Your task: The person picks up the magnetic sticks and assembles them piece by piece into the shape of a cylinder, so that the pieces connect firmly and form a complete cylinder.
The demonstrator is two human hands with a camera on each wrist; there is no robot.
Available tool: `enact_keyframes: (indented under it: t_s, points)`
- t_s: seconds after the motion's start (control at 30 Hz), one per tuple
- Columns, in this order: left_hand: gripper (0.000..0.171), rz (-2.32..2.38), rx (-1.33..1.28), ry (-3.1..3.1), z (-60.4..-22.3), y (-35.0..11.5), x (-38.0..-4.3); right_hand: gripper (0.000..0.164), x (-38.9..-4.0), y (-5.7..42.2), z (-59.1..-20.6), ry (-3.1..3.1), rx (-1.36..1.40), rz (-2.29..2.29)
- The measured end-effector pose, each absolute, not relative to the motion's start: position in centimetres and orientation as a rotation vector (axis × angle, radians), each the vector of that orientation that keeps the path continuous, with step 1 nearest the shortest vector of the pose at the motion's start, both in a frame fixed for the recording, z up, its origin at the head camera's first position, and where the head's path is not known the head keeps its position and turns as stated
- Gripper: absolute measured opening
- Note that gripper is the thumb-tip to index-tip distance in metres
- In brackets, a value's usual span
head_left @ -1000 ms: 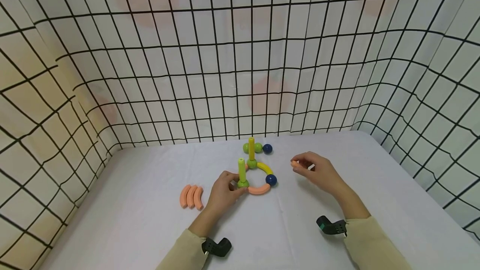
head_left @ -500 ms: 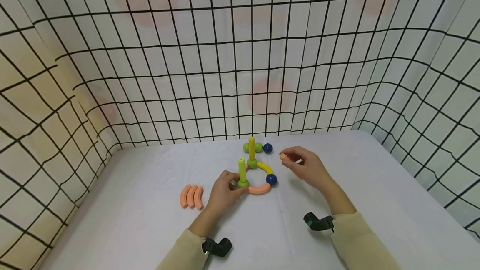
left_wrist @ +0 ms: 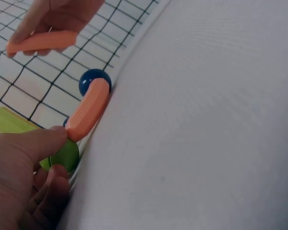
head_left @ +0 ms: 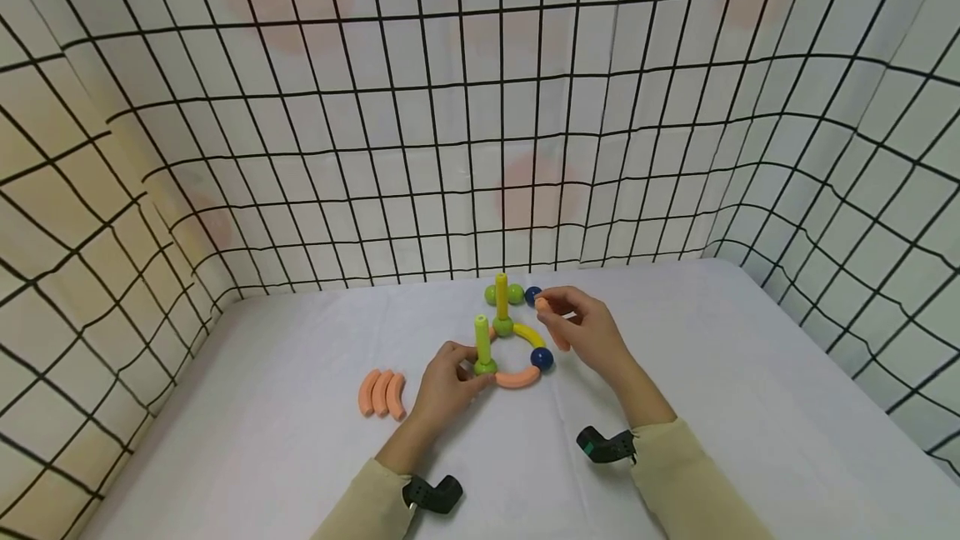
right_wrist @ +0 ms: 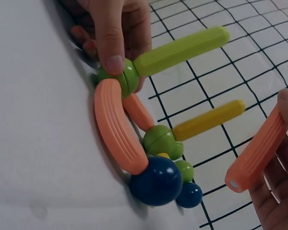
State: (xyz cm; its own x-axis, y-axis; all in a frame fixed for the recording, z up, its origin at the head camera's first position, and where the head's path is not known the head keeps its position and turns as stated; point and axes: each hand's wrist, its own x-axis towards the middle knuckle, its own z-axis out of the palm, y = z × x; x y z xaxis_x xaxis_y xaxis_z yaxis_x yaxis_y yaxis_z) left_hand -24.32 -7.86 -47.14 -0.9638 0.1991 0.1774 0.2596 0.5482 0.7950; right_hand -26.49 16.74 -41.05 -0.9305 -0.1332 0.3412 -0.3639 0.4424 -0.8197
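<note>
My left hand pinches a green ball at the near-left of a ring of magnetic toy pieces. A light-green stick stands upright on that ball. The ring also has a curved orange stick, a dark blue ball, a curved yellow stick and a second green ball bearing an upright yellow stick. My right hand holds another curved orange stick in the air, right of the ring and apart from it.
Three curved orange sticks lie side by side left of my left hand. Behind the ring sit two loose green balls and a dark blue ball. A white cloth covers the table, with black grid netting around it.
My right hand has moved left toward the ring with the curved orange stick, which now hangs more upright. My left hand has stayed on the green ball.
</note>
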Motion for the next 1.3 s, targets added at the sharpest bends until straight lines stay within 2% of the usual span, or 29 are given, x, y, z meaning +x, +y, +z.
enact_keyframes:
  t_s: [0.5,1.3]
  points:
    - [0.037,-1.396,-0.398,-2.714,-47.1,-7.7,-24.2,0.026,-26.4,16.0,-42.4,-2.413,0.325,1.567]
    - [0.039,-1.39,-0.417,-2.705,-47.1,-7.8,-24.3,0.024,-26.4,16.0,-42.9,-2.414,0.338,1.52]
